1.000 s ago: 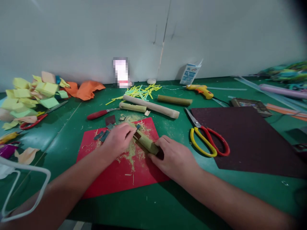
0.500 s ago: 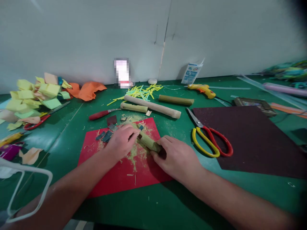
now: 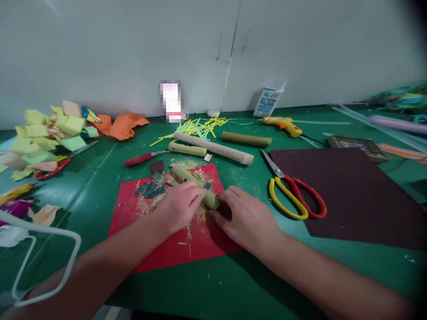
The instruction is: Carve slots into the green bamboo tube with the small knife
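Holding green bamboo tube [image 3: 211, 200] just below frame centre, over red sheet [image 3: 167, 251], with grip of right hand [image 3: 248, 218] clamped on lower-right end. Touching tube with left hand [image 3: 182, 205]; cannot tell that grip's state, fingertips hidden.

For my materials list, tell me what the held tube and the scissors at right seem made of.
Held tube: probably bamboo, matte, given its greenish wall and fibrous shavings around it.
Scissors: shiny grey blades suggest metal; smooth, evenly coloured handles suggest plastic.
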